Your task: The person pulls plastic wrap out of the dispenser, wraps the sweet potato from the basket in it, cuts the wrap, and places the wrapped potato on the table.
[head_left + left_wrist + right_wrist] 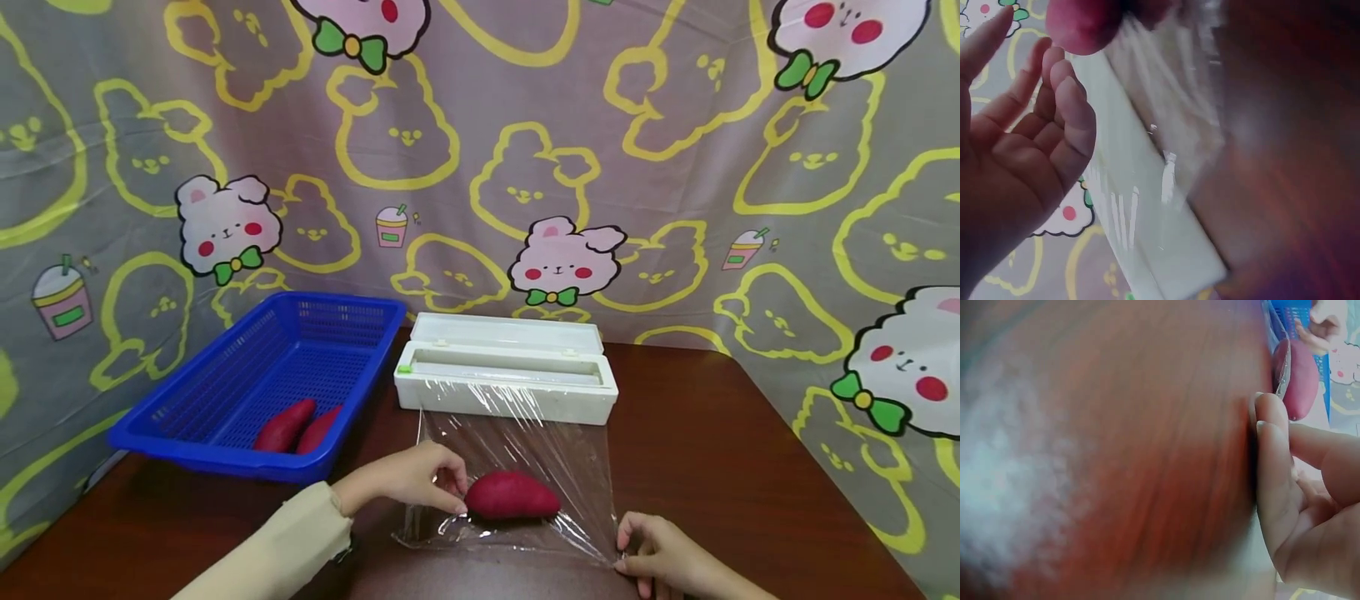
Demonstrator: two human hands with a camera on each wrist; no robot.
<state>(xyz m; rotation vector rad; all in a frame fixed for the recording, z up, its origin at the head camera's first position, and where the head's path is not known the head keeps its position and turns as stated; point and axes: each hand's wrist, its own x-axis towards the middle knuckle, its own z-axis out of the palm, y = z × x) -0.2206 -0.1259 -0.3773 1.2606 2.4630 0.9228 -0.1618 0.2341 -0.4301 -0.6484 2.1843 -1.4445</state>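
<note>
A red sweet potato (513,495) lies on a sheet of clear plastic wrap (585,467) drawn out from a white wrap dispenser box (510,408). Beside the sweet potato's left end is my left hand (427,479). In the left wrist view, its fingers (1072,119) bend loosely near the sweet potato (1085,25), thumb held apart, nothing gripped. My right hand (656,554) pinches the wrap's near right corner between thumb and fingers, and creases run from there toward the box. The right wrist view shows those fingertips (1270,409) at the film's edge.
A blue plastic basket (375,400) at the left holds more red sweet potatoes (285,425). The dispenser's lid (506,332) stands raised at the back, with a small green piece (405,368) on its left side. Behind the brown table (697,417) hangs a cartoon-patterned cloth (480,100).
</note>
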